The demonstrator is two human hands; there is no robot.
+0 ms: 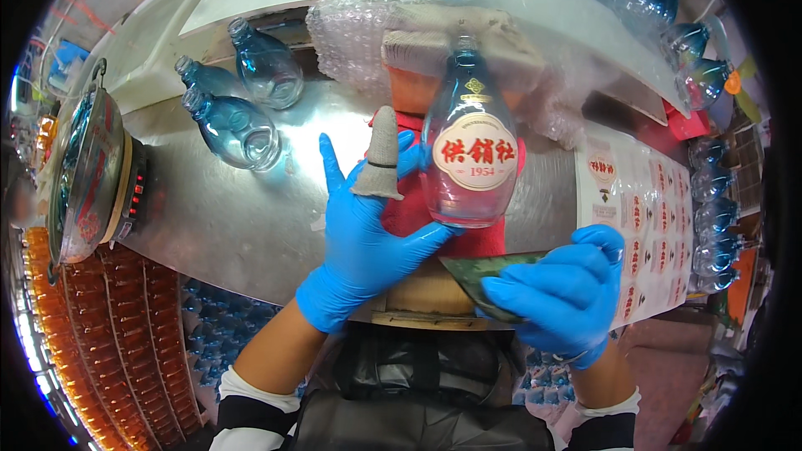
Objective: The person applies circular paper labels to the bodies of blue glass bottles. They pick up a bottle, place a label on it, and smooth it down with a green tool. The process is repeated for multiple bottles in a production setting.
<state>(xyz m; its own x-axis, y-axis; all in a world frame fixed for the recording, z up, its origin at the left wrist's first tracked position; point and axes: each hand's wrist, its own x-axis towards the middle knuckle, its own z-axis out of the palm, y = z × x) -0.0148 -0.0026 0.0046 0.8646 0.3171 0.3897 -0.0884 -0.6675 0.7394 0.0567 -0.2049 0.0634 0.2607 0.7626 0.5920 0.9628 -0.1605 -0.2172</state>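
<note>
A blue-tinted glass bottle [468, 188] with an oval red-and-cream label lies on a red cloth [491, 240], its neck on a grey padded rest [418, 50]. My left hand [355, 230], in a blue glove, is open beside the bottle with fingers spread. A grey cloth sleeve [382, 159] covers one of its fingers. The thumb reaches the bottle's base, and another fingertip is close to its left side; firm contact is unclear. In my gloved right hand [572, 288], closed fingers grip a flat, dark green marbled scraper [484, 271], angled just below the bottle.
Several blue bottles [238, 134] stand at the left of the metal table [184, 209]. Farther left, a basin [88, 167] sits on a device with a red display. A label sheet [643, 242] lies at right, bubble wrap [342, 50] behind. Racked orange bottles [109, 334] fill the lower left.
</note>
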